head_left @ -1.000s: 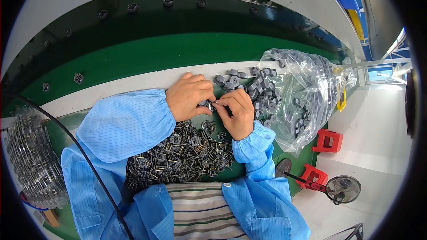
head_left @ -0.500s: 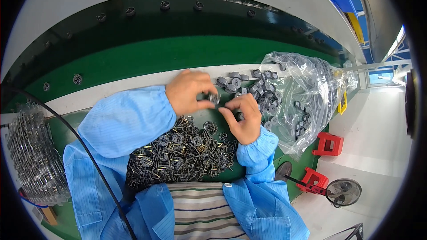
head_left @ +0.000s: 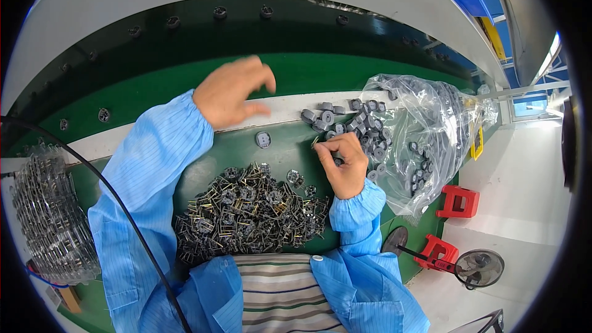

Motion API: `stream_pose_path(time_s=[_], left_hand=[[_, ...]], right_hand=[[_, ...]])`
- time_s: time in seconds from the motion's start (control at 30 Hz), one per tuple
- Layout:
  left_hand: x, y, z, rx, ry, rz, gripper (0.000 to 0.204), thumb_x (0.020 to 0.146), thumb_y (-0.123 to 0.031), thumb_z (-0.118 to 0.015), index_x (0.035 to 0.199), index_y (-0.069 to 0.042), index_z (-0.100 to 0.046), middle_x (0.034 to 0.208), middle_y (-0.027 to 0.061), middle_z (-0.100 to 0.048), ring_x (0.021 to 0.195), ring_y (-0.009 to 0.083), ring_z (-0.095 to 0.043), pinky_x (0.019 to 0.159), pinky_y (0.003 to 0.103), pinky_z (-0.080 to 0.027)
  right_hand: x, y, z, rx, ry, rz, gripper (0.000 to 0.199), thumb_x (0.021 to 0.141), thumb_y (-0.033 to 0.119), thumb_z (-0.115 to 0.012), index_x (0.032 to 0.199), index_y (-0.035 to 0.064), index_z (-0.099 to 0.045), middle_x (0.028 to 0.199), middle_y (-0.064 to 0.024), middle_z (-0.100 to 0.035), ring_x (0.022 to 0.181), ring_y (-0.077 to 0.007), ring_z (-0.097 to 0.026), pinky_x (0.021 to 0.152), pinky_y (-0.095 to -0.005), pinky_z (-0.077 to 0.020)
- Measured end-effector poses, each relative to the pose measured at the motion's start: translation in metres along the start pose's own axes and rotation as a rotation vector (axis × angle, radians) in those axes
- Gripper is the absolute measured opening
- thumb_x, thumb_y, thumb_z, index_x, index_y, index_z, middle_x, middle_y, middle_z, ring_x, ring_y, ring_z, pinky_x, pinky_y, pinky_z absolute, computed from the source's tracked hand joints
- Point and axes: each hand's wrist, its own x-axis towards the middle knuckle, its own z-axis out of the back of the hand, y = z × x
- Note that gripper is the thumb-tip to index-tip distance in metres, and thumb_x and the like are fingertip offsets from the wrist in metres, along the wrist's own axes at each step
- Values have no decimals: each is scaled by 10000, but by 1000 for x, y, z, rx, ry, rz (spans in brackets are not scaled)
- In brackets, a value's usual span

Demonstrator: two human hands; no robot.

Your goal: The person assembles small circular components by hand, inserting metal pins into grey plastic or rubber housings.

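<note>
Farther and leftward has moved the left hand (head_left: 234, 92), from the middle; it is blurred, with thumb and fingers spread apart. One round grey piece (head_left: 263, 140) now lies on the desk (head_left: 203, 163), between both hands. Right hand (head_left: 344, 163) pinches a small thin part (head_left: 315, 142) at its fingertips. Marks on the fan (head_left: 480, 269) at right are too small for reading.

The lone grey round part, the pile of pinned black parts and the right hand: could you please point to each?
Lone grey round part (head_left: 263, 140): head view, on its upper face.
Pile of pinned black parts (head_left: 253, 209): head view, near its middle.
Right hand (head_left: 348, 165): head view, middle of the hand.
</note>
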Motion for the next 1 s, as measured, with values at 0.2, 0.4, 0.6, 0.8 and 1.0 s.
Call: stream_pose_path(time_s=[0.2, 0.4, 0.6, 0.8, 1.0], left_hand=[[-25, -32, -20, -77, 653, 43, 344, 772, -212, -875, 1025, -102, -671, 1035, 93, -617, 1100, 315, -608, 884, 428, -515], [-31, -26, -57, -233, 338, -285, 326, 775, -174, -868, 1030, -109, -676, 1090, 65, -605, 1141, 275, -598, 931, 421, -493], [-29, -41, -48, -150, 222, -5, 416, 701, -218, -918, 1025, -113, -678, 1079, 55, -582, 1063, 280, -562, 907, 435, -421], [-39, -33, -63, -160, 223, -41, 457, 672, -283, -945, 1002, -126, -671, 1075, 41, -570, 1051, 260, -553, 885, 419, -407], [-36, -33, -64, -211, 155, -7, 428, 673, -270, -950, 954, -118, -666, 1054, 42, -555, 1057, 255, -555, 891, 415, -408]], right_hand=[[0, 5, -9, -265, 55, 335, 197, 701, 72, -889, 828, 85, -739, 832, -41, -654, 808, -267, -593, 694, -397, -405], [4, 1, -1, -216, 36, 263, 171, 729, 132, -867, 848, 100, -749, 866, -36, -655, 872, -262, -601, 740, -406, -400], [3, -6, -1, -335, 150, 264, 257, 715, 128, -870, 941, 113, -750, 936, -32, -648, 949, -261, -578, 830, -403, -388], [10, 9, -2, -286, 177, 238, 211, 704, 126, -851, 889, 121, -750, 937, -7, -647, 989, -264, -582, 855, -418, -370], [10, -3, -9, -170, 150, 219, 178, 752, 85, -828, 917, 116, -769, 953, -4, -676, 997, -246, -587, 879, -403, -369]])
